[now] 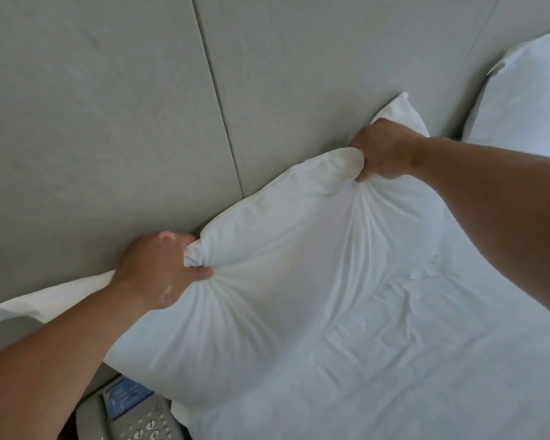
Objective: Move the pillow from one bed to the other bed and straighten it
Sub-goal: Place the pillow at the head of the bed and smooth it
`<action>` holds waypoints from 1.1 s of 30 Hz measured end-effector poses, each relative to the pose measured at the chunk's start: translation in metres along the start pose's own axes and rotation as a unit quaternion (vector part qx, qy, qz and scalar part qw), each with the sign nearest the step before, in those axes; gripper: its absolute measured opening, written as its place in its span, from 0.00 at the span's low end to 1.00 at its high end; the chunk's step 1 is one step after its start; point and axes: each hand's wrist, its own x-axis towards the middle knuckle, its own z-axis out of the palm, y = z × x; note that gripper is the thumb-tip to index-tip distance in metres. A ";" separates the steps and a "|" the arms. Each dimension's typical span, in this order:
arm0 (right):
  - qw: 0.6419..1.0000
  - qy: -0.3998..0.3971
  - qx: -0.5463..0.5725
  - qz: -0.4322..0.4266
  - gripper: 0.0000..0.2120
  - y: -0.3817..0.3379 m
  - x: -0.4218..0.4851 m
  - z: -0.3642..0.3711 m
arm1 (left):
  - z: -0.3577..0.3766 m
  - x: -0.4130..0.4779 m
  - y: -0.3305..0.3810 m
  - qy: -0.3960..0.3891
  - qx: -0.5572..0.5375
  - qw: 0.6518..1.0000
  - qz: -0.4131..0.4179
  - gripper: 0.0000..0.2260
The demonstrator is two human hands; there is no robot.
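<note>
A white pillow lies at the head of a bed covered with a wrinkled white sheet, its far edge against the grey padded headboard. My left hand grips a bunched fold at the pillow's left edge. My right hand clutches a bunch of fabric at its upper right edge. The cloth puckers toward both fists. One pillow corner sticks up behind my right hand.
A second white pillow leans on the headboard at the far right. A grey desk telephone sits at the bottom left beside the bed. A vertical seam splits the headboard panels.
</note>
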 end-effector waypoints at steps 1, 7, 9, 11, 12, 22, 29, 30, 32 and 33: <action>1.000 0.014 -0.001 -0.009 0.18 0.002 0.001 -0.003 | -0.002 0.001 -0.001 0.005 -0.004 1.000 0.001 0.14; 0.999 0.041 -0.016 -0.009 0.20 0.007 -0.003 0.044 | 0.014 0.006 0.001 -0.010 0.002 1.000 -0.017 0.22; 1.000 0.012 -0.026 0.007 0.21 0.002 -0.006 0.057 | 0.022 0.007 0.006 -0.021 0.004 1.000 -0.014 0.24; 0.999 -0.007 -0.030 0.016 0.21 -0.002 -0.004 0.056 | 0.025 0.009 0.009 -0.024 0.006 1.000 -0.013 0.23; 1.000 -0.009 -0.024 0.018 0.21 -0.003 -0.002 0.050 | 0.024 0.011 0.009 -0.022 0.001 1.000 -0.012 0.22; 1.000 -0.004 0.022 0.013 0.25 0.005 0.003 0.024 | -0.006 0.015 0.003 -0.047 -0.011 0.999 -0.011 0.15; 1.000 0.001 0.005 0.016 0.33 0.004 0.010 0.060 | 0.019 0.023 0.008 -0.038 0.009 0.999 -0.032 0.22; 1.000 0.017 0.011 0.022 0.33 0.004 0.010 0.056 | 0.016 0.024 0.007 -0.048 -0.002 0.998 -0.041 0.22; 0.997 0.057 0.029 0.048 0.30 0.007 0.003 0.052 | 0.011 0.024 0.005 -0.062 -0.007 0.997 -0.048 0.21; 0.995 0.076 0.034 0.061 0.28 0.009 -0.002 0.050 | 0.009 0.023 0.004 -0.059 0.000 0.997 -0.046 0.22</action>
